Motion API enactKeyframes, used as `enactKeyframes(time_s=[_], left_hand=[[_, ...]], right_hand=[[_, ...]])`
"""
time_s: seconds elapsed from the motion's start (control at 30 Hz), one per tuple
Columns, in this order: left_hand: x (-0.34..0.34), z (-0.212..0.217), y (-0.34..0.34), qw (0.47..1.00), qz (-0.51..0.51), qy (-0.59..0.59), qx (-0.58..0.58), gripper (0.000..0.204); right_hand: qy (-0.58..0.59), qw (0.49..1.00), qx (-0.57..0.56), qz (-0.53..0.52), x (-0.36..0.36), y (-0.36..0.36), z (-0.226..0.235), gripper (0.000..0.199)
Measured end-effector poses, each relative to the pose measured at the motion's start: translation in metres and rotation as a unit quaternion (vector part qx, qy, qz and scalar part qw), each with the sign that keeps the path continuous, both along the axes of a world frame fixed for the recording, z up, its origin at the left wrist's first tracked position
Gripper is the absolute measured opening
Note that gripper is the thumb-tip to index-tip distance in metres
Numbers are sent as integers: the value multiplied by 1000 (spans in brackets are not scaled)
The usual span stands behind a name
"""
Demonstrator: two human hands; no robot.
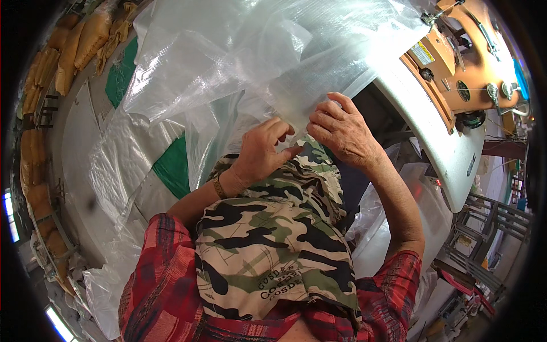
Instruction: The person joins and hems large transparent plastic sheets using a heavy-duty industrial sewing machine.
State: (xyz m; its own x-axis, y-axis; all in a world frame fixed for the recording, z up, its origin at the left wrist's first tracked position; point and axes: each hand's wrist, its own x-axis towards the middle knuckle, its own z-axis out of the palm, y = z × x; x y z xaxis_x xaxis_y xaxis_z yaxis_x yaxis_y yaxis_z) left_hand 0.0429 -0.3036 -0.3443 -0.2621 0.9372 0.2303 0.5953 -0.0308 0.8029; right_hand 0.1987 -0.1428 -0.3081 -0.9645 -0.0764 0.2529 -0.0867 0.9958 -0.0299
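Note:
A large translucent woven plastic sheet [222, 62] spreads in front of me and hangs down toward my lap. At its near edge, my right hand [342, 128] has its fingers curled in and closed on the plastic; the fingertips are partly hidden. To its left, my left hand [263, 149] hovers over my lap with bent fingers. The thumb stands apart from them, and nothing shows in between. A camouflage apron [273, 228] covers my front and lap below both hands.
An orange-brown sewing machine [478, 62] sits on a pale table [450, 165] at my right. Green cloth [172, 165] shows among more plastic sheeting [125, 165] on the left. Tan filled sacks [94, 37] line the far left. Metal frames [484, 228] stand at the right.

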Motion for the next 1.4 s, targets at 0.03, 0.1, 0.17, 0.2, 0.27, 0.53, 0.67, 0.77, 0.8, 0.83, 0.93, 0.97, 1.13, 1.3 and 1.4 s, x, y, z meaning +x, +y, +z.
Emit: enactKeyframes(time_s=[0.03, 0.1, 0.17, 0.2, 0.27, 0.53, 0.67, 0.77, 0.8, 0.83, 0.93, 0.97, 1.13, 1.3, 1.4], left_hand=[[0, -2, -3, 1000, 2, -1, 0, 24], [-4, -13, -9, 986, 13, 144, 78, 24], [-12, -27, -16, 993, 17, 95, 63, 20], [-17, -34, -21, 997, 19, 48, 49, 17], [-29, -40, -35, 994, 2, -112, -3, 19], [-23, 17, -31, 984, -27, 174, 15, 39], [1, 23, -15, 979, -33, 152, 132, 44], [4, 13, -3, 984, -28, 132, 118, 48], [5, 10, 0, 985, -26, 127, 115, 49], [5, 7, 2, 985, -25, 126, 115, 49], [6, 3, 7, 978, -23, 125, 164, 49], [6, 5, 8, 985, -16, 86, 151, 46], [4, 13, 6, 993, -6, 16, 117, 39], [-2, 24, 9, 987, -46, 67, 139, 38], [3, 25, 15, 982, -28, 62, 175, 37]], right_hand=[[-7, 1000, 0, -6, -1, -1, 0, 17], [-15, 1000, 2, -9, -1, -2, 1, 18], [-7, 1000, 11, -16, -2, -3, 2, 17], [-9, 1000, 11, -15, -2, -4, 2, 17], [34, 999, -10, -25, -3, -6, 2, 13], [14, 998, -32, -48, -7, -10, 3, 13], [-9, 997, -32, -72, -7, -17, 12, 18], [-1, 997, -30, -75, -9, -17, 9, 20], [-2, 997, -30, -75, -9, -17, 8, 20], [17, 996, -35, -75, -9, -17, 8, 19], [32, 996, -46, -72, -9, -17, 8, 18], [29, 996, -53, -71, -9, -16, 9, 17], [15, 994, -83, -76, -11, 2, 33, 14], [13, 987, -119, -105, -10, 10, 45, 8], [19, 989, -119, -90, -11, 15, 47, 9]])
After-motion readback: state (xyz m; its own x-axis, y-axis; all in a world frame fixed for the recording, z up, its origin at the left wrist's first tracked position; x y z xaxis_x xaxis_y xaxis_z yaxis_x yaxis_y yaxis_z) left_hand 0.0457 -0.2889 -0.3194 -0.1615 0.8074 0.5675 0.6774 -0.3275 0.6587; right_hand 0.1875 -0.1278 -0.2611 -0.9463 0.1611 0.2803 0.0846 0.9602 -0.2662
